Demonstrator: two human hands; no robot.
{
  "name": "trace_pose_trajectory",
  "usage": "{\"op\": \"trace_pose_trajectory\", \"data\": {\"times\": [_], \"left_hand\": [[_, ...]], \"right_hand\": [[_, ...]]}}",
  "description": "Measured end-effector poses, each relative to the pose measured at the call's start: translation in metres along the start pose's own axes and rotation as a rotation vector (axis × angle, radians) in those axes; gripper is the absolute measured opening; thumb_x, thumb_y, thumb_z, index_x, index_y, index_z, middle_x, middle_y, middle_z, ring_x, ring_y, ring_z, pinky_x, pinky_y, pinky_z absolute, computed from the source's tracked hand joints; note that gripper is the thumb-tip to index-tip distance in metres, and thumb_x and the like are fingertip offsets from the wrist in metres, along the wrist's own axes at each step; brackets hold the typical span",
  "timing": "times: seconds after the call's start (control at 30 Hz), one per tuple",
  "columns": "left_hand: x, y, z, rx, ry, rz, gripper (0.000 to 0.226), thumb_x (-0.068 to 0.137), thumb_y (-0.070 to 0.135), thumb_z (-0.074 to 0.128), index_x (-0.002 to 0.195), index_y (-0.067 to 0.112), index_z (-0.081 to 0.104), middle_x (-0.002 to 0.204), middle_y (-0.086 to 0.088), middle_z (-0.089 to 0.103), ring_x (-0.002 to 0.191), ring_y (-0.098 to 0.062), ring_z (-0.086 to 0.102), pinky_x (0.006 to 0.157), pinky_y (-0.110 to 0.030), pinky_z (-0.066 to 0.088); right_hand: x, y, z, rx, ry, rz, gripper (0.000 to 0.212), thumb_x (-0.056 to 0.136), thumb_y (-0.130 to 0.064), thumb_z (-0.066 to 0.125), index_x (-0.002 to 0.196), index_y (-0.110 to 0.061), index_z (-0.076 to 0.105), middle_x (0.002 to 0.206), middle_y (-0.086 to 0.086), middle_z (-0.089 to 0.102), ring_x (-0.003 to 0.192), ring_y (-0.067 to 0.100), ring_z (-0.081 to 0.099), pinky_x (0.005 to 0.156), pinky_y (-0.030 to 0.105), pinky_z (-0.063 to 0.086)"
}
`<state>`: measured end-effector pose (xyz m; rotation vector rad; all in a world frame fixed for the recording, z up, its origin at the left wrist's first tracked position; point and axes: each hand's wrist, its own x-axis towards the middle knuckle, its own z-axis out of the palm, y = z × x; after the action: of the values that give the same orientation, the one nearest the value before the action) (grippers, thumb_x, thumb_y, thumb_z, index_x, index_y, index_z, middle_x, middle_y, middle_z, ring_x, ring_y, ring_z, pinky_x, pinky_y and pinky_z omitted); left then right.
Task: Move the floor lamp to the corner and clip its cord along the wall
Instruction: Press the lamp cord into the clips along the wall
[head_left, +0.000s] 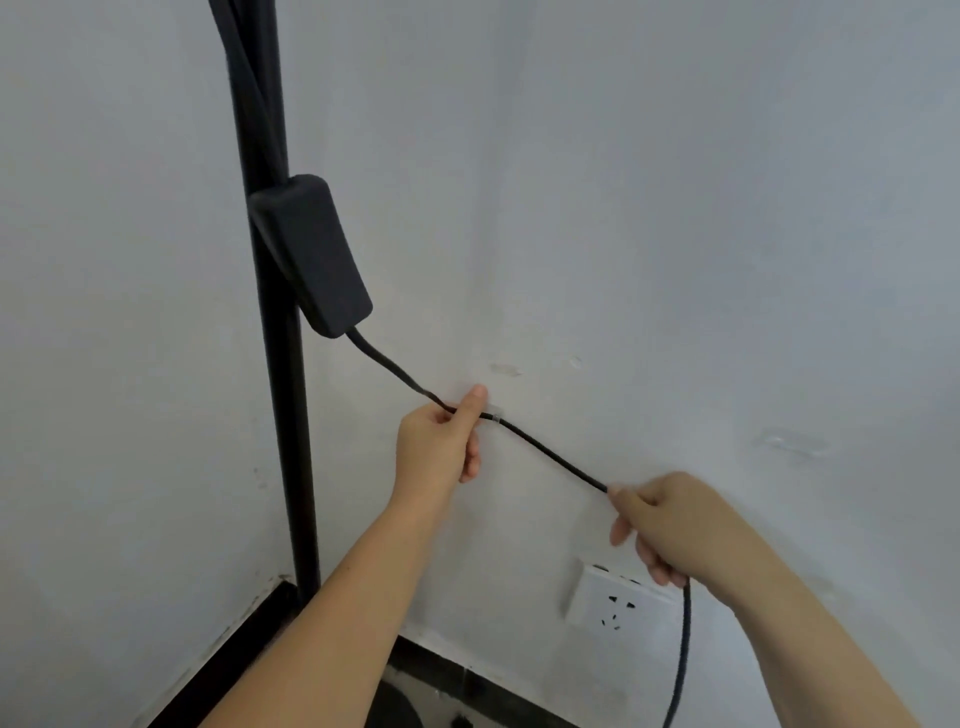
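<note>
- The floor lamp (283, 415) stands in the corner where the two white walls meet, its black pole running from the top edge of the view down to the dark skirting board (234, 654).
- A black box-shaped adapter (311, 254) hangs against the pole partway up, tilted, with cables running into its top end.
- The cord (550, 457) leaves the lower end of the adapter and runs down to the right, close along the right-hand wall (727, 208).
- A small clear clip (493, 413) sits on that wall, and the cord passes through or across it; which one cannot be told.
- The left hand (439, 441) pinches the cord just left of the clip, thumb pointing up against the wall, fingers curled under.
- The right hand (662, 525) is clenched round the cord further down the line, well apart from the left, so the stretch between them is straight and taut.
- Below the right hand the cord drops loose and curves out past the bottom edge of the view.
- A white wall socket (618, 605) sits low on the right-hand wall, just under the right hand and just left of the hanging cord.
- The wall above and to the right of the cord is bare, with a few faint marks.
- A round dark shape (395, 712) lies on the floor (441, 691) at the bottom edge between the forearms, partly hidden.
</note>
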<state>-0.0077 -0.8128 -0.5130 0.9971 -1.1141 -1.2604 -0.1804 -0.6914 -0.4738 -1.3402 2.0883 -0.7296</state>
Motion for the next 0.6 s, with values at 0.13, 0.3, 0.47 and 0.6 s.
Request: {"op": "trace_pose_trajectory", "data": {"times": [0.13, 0.3, 0.47, 0.6], "left_hand": [[0.0, -0.003, 0.0, -0.024, -0.005, 0.051, 0.037, 0.084, 0.038, 0.066, 0.058, 0.014, 0.054, 0.038, 0.006, 0.051, 0.03, -0.012, 0.042, 0.032, -0.016, 0.031], [-0.009, -0.013, 0.002, -0.054, -0.078, 0.027, 0.036, 0.09, 0.04, 0.057, 0.068, 0.011, 0.057, 0.039, 0.004, 0.051, 0.031, -0.012, 0.043, 0.032, -0.019, 0.032], [-0.005, -0.009, 0.007, -0.048, -0.064, -0.048, 0.033, 0.09, 0.034, 0.054, 0.065, 0.014, 0.056, 0.036, 0.006, 0.05, 0.029, -0.012, 0.042, 0.033, -0.014, 0.033], [-0.009, -0.012, 0.018, -0.079, -0.047, 0.001, 0.034, 0.094, 0.03, 0.051, 0.066, 0.012, 0.054, 0.035, 0.006, 0.049, 0.028, -0.011, 0.041, 0.032, -0.016, 0.033]], "right_hand": [[0.0, 0.005, 0.005, 0.003, -0.067, -0.008, 0.047, 0.097, -0.033, 0.041, 0.069, -0.007, 0.068, 0.034, -0.003, 0.049, 0.025, 0.012, 0.041, 0.036, 0.015, 0.035], [-0.012, 0.018, -0.024, 0.028, -0.314, 0.01, 0.041, 0.097, -0.034, 0.045, 0.073, -0.011, 0.069, 0.039, -0.006, 0.046, 0.037, 0.013, 0.05, 0.046, 0.02, 0.042], [-0.038, 0.032, -0.086, 0.041, -0.153, -0.05, 0.027, 0.09, -0.024, 0.057, 0.068, -0.017, 0.07, 0.048, -0.007, 0.045, 0.046, 0.012, 0.048, 0.053, 0.018, 0.042], [-0.05, 0.033, -0.105, 0.018, 0.25, -0.104, 0.029, 0.086, -0.033, 0.062, 0.065, -0.016, 0.071, 0.041, -0.01, 0.039, 0.04, 0.009, 0.036, 0.051, 0.025, 0.032]]}}
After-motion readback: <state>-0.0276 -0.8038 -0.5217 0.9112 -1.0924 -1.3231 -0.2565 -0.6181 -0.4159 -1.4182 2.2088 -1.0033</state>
